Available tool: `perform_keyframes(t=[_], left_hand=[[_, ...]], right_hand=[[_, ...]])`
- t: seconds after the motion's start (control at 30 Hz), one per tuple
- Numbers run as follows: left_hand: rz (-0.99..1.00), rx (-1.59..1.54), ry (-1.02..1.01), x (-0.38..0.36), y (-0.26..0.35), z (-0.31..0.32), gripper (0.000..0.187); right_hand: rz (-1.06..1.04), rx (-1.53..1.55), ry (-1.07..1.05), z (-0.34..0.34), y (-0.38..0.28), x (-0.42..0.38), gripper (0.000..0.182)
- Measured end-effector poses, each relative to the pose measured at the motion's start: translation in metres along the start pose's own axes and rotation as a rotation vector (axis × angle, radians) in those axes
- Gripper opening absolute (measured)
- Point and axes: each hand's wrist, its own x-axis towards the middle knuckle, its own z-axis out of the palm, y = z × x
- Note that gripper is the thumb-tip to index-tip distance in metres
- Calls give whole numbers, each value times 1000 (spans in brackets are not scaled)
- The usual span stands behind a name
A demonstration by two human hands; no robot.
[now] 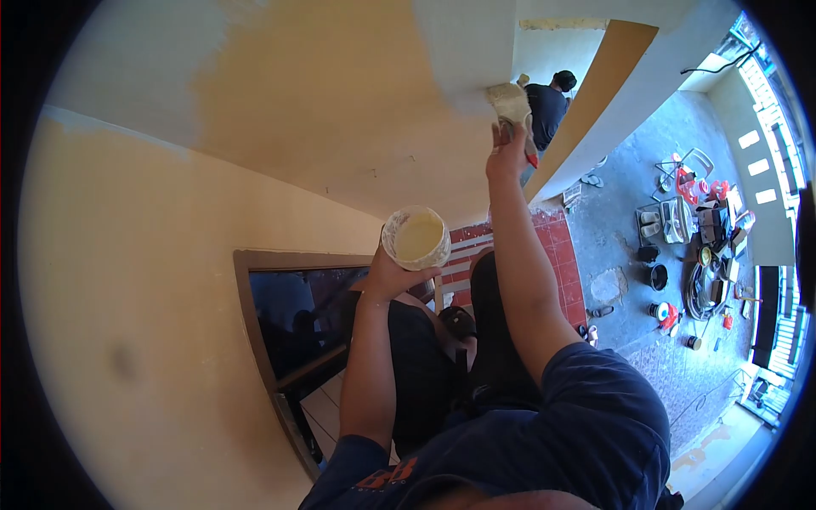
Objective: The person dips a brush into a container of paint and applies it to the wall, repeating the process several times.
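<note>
And there's the brush point(510, 104), up in the upper middle of the frame, just right of centre, its broad head coated in cream and a bit of red showing at its lower end. Your right hand point(507, 155) is clamped around it, arm stretched far out; whether the bristles touch the wall behind, you can't tell from here. Lower down, near the middle, your left hand point(393, 276) is closed around the tub point(416, 238), its mouth facing you, pale yellow paint inside and smears all over the rim. The two hands are well apart.

Around you, a tan patch point(314, 76) spreads over the paler surface at the upper left, and a brown frame point(243, 293) surrounds dark glass at the lower left. Just beyond your brush, upper right, a person point(548, 106) in a dark top and cap is turned away. Red tiles point(554, 246) show right of centre, then the grey floor point(625, 204), with a black bucket point(657, 276) and plenty of clutter at the right.
</note>
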Motion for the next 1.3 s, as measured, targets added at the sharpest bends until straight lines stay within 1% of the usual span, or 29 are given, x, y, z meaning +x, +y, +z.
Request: perform_keyframes(t=[0.07, 0.1, 0.17, 0.2, 0.23, 0.27, 0.3, 0.37, 0.43, 0.47, 0.5, 0.57, 0.63, 0.67, 0.7, 0.73, 0.8, 0.83, 0.87, 0.93, 0.97, 1.03, 1.07, 1.1, 1.13, 1.17, 1.23, 1.27, 1.3], left_hand=[[-37, -27, -12, -2, -4, -1, 91], [-63, -47, -18, -1, -6, -2, 92], [-18, -74, -28, 2, -7, -1, 94], [7, -107, -27, 0, -10, -1, 95], [49, -49, -11, 0, -20, -4, 95], [64, -46, 1, 1, -17, -5, 95], [45, -34, -5, 1, -12, -4, 95], [21, -25, -12, 0, -5, -1, 94], [7, -81, 10, -2, -1, 2, 93], [-5, -86, 5, -4, -2, 3, 93], [-26, -73, -12, -3, -3, 2, 92], [-36, -50, -26, 0, -3, -1, 91], [74, -1, -5, -2, 0, -1, 89], [69, -2, 0, -3, 0, -3, 89], [11, -25, -3, -4, 1, -3, 89], [-46, -50, -10, -5, 1, -1, 90], [-23, -101, -9, -6, 5, 2, 90], [-1, -149, 0, -6, 7, 2, 90], [14, -145, 9, -4, 7, 1, 90], [50, -79, 57, -6, 6, 2, 88], [46, -76, 58, -8, 5, 2, 88], [28, -106, 60, -8, 12, 3, 88], [13, -109, 54, -8, 12, 1, 88], [-5, -127, 42, -9, 12, 1, 87], [-19, -146, 30, -11, 13, 3, 86], [-22, -150, 25, -11, 14, 5, 86], [7, -174, 48, -9, 20, 5, 83], [14, -166, 50, -9, 21, 4, 83], [42, -128, 63, -8, 20, 4, 82]], right_hand=[[-21, -139, -13, -16, 17, 0, 43], [3, -256, 123, -29, 26, 4, 42], [59, -353, 267, -43, 26, 4, 41], [62, -343, 250, -57, 28, 6, 41], [82, -378, 227, -69, 31, 11, 42], [100, -419, 207, -70, 33, 15, 43], [101, -419, 193, -55, 35, 14, 43], [88, -269, 168, -9, 33, -1, 40], [69, -209, 152, 50, 24, -27, 40], [48, -148, 136, 62, 16, -35, 41], [43, -150, 144, 60, 8, -39, 41], [77, 58, 54, 59, 3, -52, 42], [82, 62, 13, 49, 15, -54, 43], [76, 57, -20, 38, 22, -54, 45], [93, -32, -33, 26, 33, -49, 44], [89, -39, -29, 14, 36, -50, 44], [107, -230, 144, 2, 43, -53, 43], [123, -253, 180, -6, 45, -50, 43], [128, -248, 164, -11, 48, -42, 43], [172, -303, 200, -10, 44, -46, 45], [145, -264, 234, -3, 49, -43, 41], [93, -168, 298, 57, 39, -58, 39], [91, -173, 313, 80, 33, -63, 39], [81, -86, 267, 98, 26, -67, 38], [70, 3, 216, 100, 23, -66, 37], [64, 0, 220, 93, 17, -68, 37], [95, -63, 104, 69, 16, -70, 37], [100, -54, 99, 59, 16, -73, 37], [97, -167, 152, 49, 16, -75, 36]])
